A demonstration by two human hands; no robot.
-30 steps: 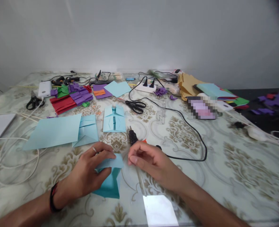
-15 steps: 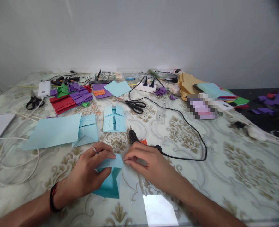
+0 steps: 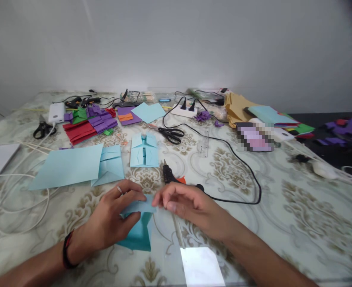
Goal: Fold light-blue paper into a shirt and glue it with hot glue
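A folded light-blue paper piece (image 3: 138, 233) lies on the table right in front of me, with a pale flap along its top and a darker blue inside showing below. My left hand (image 3: 116, 215) grips the flap between thumb and fingers. At the flap's right corner is my right hand (image 3: 190, 205), loosely curled, its index fingertip at the paper edge and the thumb apart from it. Just beyond that hand lies a black glue gun (image 3: 168, 174) with an orange trigger, partly covered by my fingers. Another folded blue paper piece (image 3: 136, 153) rests farther back.
Light-blue sheets (image 3: 68, 166) lie to the left. Black scissors (image 3: 171, 134), a clear ruler (image 3: 204, 143) and a white power strip (image 3: 184, 110) are farther back. The glue gun's black cord (image 3: 238, 159) loops to the right. Red strips (image 3: 79, 130) sit back left.
My right hand has loosened from its pinch at the flap's corner; the thumb has drawn away from the index fingertip. My left hand and the paper stay in place.
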